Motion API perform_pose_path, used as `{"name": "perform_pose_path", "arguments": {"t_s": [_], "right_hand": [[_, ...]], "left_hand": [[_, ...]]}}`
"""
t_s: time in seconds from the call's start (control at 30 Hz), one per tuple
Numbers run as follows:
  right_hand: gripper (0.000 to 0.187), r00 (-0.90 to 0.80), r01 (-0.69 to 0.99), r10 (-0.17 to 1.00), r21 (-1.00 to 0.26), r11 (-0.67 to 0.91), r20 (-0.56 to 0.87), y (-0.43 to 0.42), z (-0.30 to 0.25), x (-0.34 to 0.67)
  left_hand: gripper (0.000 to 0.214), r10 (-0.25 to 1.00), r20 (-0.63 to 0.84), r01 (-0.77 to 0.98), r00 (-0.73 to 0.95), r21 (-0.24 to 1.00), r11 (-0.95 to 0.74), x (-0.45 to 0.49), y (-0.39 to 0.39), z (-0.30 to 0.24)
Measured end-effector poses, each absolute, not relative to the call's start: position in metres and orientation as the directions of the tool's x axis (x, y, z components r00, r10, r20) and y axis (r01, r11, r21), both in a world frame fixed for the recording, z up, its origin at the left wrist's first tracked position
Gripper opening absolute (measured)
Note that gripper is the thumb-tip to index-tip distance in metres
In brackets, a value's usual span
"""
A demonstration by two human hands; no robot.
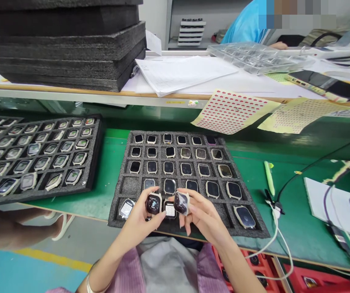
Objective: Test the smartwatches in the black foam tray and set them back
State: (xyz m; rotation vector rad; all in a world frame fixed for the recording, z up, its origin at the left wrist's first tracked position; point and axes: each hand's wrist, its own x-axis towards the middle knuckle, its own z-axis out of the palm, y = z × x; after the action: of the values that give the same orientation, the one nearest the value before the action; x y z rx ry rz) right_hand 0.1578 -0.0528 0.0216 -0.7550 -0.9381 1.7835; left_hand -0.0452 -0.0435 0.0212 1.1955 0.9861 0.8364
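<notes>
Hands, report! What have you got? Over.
Left hand holds left watch. Right hand holds right watch. Both over foam tray, nothing blocking.

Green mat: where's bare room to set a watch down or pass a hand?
Bare mat strip between left tray and middle tray; another between middle tray and pen. Middle tray's fourth-row far-left cell is empty. Crowded: cables and notepad at right; left hand holds one watch, right hand another, over the front row.
</notes>
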Motion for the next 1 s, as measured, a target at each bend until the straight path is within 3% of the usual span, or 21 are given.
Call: {"name": "perform_pose_path", "arguments": {"t_s": [0.17,0.43,0.8,1.0], "right_hand": [[0.032,-0.313,-0.425,0.947,-0.880,-0.213,-0.078,-0.054,0.019,0.159],[0.045,-0.259,-0.360,0.962,-0.915,-0.183,-0.090,-0.057,0.014,0.154],[0.033,-0.226,-0.350,0.969,-0.920,-0.175,-0.098,-0.060,0.019,0.151],[0.028,-0.168,-0.256,0.983,-0.960,-0.116,-0.074,-0.062,0.017,0.147]], "left_hand": [[0.043,0.883,-0.148,-0.197,0.445,0.946,0.257,-0.050,-0.041,0.021],[0.035,0.846,-0.188,-0.275,0.499,0.891,0.361,-0.053,-0.043,0.027],[0.034,0.854,-0.172,-0.247,0.491,0.913,0.326,-0.052,-0.043,0.028],[0.033,0.850,-0.138,-0.234,0.509,0.928,0.291,-0.051,-0.043,0.024]]}}
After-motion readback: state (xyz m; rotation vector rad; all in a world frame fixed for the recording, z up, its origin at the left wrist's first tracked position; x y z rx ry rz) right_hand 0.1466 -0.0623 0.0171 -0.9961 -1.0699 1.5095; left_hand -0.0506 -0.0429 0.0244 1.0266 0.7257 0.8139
